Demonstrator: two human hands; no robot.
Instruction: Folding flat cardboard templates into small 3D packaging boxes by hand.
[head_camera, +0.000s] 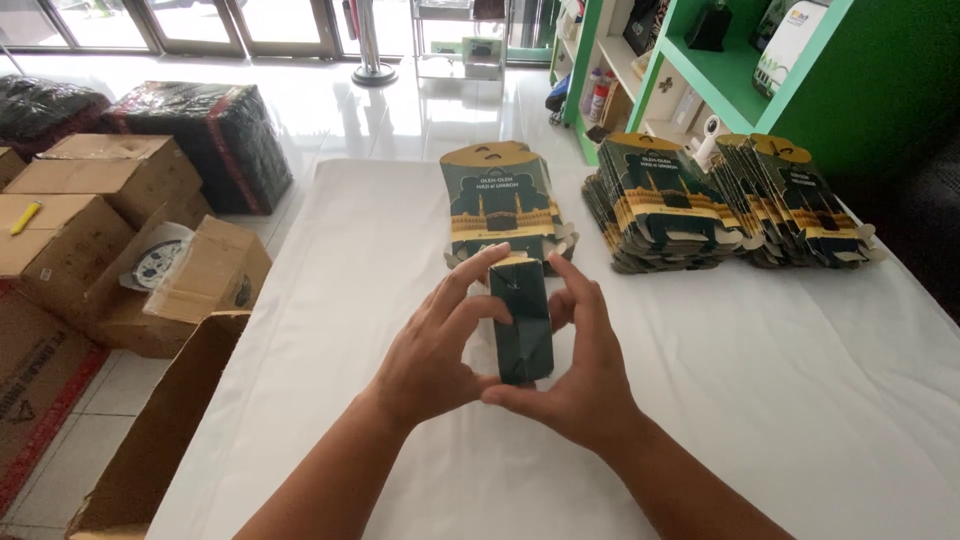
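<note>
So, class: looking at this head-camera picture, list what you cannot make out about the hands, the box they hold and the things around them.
- Dark green box: sides hidden by left hand and right hand, head view.
- Flat printed carton: lower edge hidden behind the box.
- Open cardboard box: cut off by the bottom edge.
- Green shelf: items too small, top cut off.

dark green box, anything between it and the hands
Nothing visible: the left hand and right hand both grip the dark green box directly, above the white table.
</note>
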